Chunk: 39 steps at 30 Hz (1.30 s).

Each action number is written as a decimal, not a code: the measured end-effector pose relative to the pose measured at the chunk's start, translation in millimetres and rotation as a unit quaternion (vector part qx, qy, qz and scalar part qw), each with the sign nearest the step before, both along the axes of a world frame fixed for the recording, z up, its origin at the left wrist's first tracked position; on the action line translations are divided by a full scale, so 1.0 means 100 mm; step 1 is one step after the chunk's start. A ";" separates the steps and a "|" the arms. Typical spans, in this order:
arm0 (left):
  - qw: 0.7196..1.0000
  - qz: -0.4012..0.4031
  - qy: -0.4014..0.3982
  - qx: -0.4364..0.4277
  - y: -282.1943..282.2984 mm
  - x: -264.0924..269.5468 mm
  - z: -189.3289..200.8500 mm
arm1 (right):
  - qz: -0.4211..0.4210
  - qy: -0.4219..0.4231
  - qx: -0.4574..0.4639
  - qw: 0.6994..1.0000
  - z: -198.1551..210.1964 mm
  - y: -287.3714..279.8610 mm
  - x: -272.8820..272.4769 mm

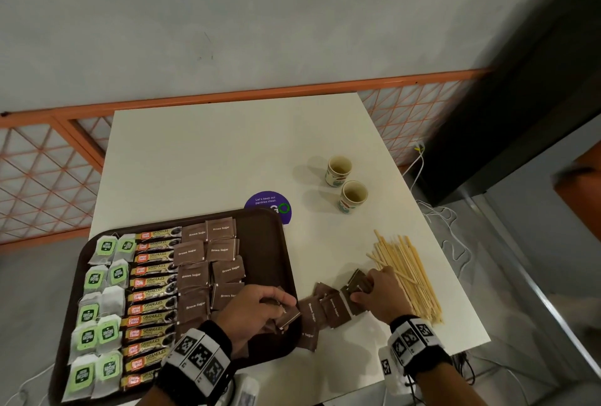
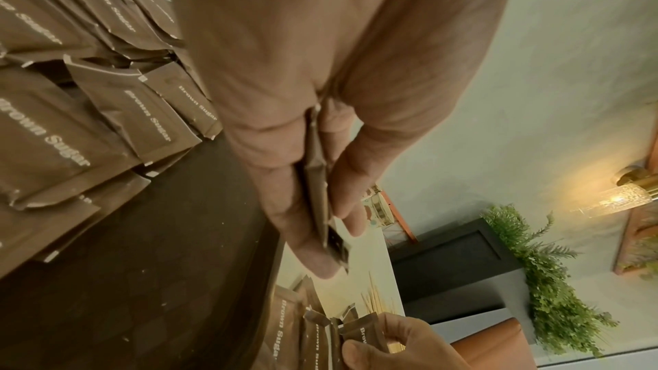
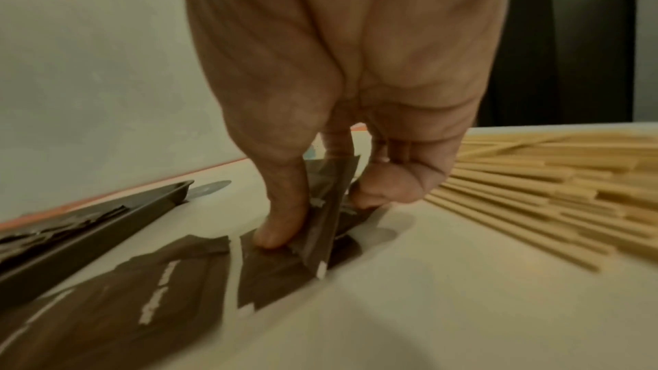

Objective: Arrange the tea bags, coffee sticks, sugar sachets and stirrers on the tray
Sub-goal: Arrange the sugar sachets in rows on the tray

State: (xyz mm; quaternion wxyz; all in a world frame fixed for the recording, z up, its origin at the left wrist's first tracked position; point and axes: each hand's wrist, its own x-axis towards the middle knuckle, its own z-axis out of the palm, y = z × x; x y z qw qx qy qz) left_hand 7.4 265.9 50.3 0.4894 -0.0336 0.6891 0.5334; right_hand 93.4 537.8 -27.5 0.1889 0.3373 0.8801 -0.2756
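A dark brown tray [image 1: 263,226] lies at the table's front left. On it are green-labelled tea bags [image 1: 107,275], a column of coffee sticks [image 1: 153,288] and rows of brown sugar sachets [image 1: 208,259]. My left hand [image 1: 260,308] hovers over the tray's right side and pinches a sugar sachet [image 2: 317,179] between thumb and fingers. Several loose sugar sachets [image 1: 325,308] lie on the table right of the tray. My right hand [image 1: 377,291] pinches one sachet [image 3: 324,207] from that pile. Wooden stirrers [image 1: 406,275] lie in a heap beyond it.
Two paper cups [image 1: 346,182] stand further back on the white table [image 1: 227,152]. A purple round sticker [image 1: 270,204] sits behind the tray. An orange mesh railing [image 1: 48,171] runs behind the table. The table's right edge drops off just past the stirrers.
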 end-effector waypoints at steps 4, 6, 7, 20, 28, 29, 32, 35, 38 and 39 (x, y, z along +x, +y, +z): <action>1.000 -0.002 0.000 -0.001 -0.06 -0.02 -0.02 | 0.004 0.008 0.007 1.000 0.02 0.01 -0.03; 1.000 -0.008 0.003 -0.007 -0.10 -0.03 -0.05 | -0.011 0.012 -0.006 1.000 0.04 0.03 -0.06; 1.000 -0.009 0.006 -0.009 -0.12 -0.04 -0.06 | -0.017 0.011 -0.015 1.000 0.04 0.04 -0.08; 1.000 -0.006 0.021 0.006 -0.44 -0.16 0.01 | -0.049 0.040 -0.032 0.997 0.02 0.03 0.01; 1.000 -0.012 0.009 0.008 -0.62 -0.22 -0.02 | -0.140 0.055 -0.026 0.988 -0.16 -0.30 0.09; 1.000 -0.016 0.010 0.006 -0.65 -0.23 -0.03 | -0.125 0.037 -0.004 0.991 -0.18 -0.29 0.07; 1.000 -0.024 0.014 -0.001 -0.73 -0.24 -0.07 | -0.091 -0.001 0.028 0.995 -0.17 -0.28 0.01; 1.000 -0.020 0.009 0.003 -0.80 -0.25 -0.09 | -0.105 -0.005 0.013 0.994 -0.12 -0.34 -0.04; 1.000 -0.016 -0.014 0.013 -0.87 -0.23 -0.09 | -0.090 -0.012 0.009 0.996 0.01 -0.38 -0.05; 0.999 -0.014 -0.025 0.019 -0.89 -0.23 -0.10 | -0.073 -0.007 0.021 0.997 0.10 -0.41 -0.06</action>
